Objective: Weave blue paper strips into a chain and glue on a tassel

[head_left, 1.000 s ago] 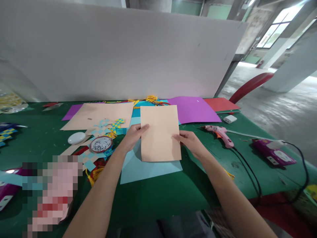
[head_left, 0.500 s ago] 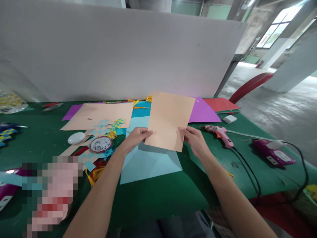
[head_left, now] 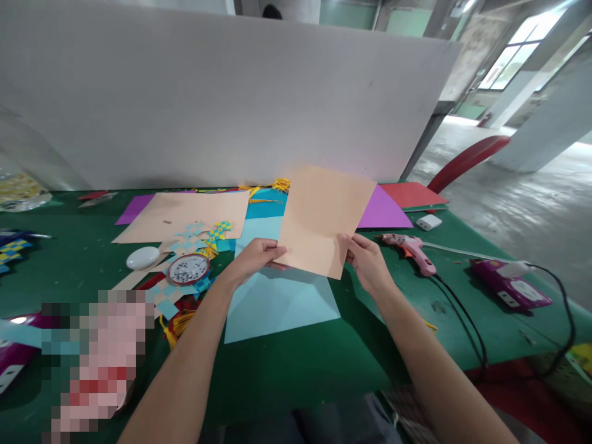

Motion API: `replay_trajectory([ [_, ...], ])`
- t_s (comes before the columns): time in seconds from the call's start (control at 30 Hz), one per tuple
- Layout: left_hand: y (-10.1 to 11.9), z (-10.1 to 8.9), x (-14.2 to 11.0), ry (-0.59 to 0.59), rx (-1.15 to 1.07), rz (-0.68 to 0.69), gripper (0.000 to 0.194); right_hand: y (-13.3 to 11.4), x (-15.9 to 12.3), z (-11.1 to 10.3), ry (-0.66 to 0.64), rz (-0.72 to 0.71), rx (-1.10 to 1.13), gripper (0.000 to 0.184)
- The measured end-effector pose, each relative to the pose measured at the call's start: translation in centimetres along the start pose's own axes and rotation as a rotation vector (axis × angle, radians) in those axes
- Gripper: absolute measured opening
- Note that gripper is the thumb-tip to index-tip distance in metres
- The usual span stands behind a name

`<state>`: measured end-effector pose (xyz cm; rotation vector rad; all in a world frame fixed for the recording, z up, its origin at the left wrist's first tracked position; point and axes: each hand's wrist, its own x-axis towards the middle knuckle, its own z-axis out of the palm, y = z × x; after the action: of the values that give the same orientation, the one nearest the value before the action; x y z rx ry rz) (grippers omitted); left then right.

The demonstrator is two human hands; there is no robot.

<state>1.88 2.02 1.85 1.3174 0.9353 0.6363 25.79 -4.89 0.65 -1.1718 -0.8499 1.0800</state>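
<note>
Both hands hold a sheet of peach-coloured paper (head_left: pixel 324 219) up above the table, tilted slightly. My left hand (head_left: pixel 256 258) pinches its lower left edge between thumb and fingers. On the lower right edge, my right hand (head_left: pixel 366 259) grips it with the thumb in front and the fingers partly behind. Beneath lies a light blue sheet (head_left: pixel 282 308), partly covered from view by the peach paper. A half dragon-fruit-like round piece (head_left: pixel 189 269), white with black specks and a red rim, rests on woven checkered paper strips (head_left: pixel 169 296) left of my left hand.
On the green table (head_left: pixel 300 370), a pink glue gun (head_left: pixel 419 254) with a black cord lies right of my hands, near a purple box (head_left: pixel 511 287) and a white adapter (head_left: pixel 429 222). Purple (head_left: pixel 386 209) and red sheets (head_left: pixel 411 194) lie behind. A grey panel (head_left: pixel 222 105) stands at the back.
The peach paper has shifted a little to the right and up, its upper end swinging rightward. Both hands still grip it. A dark rounded shape has risen above the panel's top edge.
</note>
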Motion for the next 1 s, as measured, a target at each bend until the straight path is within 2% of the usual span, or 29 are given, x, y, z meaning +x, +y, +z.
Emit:
replay_trajectory([
  [0.37,0.54,0.12,-0.34,-0.028,0.018,-0.035,0.031,0.07,0.14,-0.27,0.035,0.003,0.014,0.032],
  [0.6,0.83,0.14,-0.52,-0.083,0.107,-0.153,0.039,0.29,0.25,-0.32,0.027,0.008,0.028,0.033],
  [1.0,0.76,0.16,-0.45,-0.074,0.120,-0.119,0.032,0.43,0.37,-0.45,0.024,0.015,0.038,0.030],
])
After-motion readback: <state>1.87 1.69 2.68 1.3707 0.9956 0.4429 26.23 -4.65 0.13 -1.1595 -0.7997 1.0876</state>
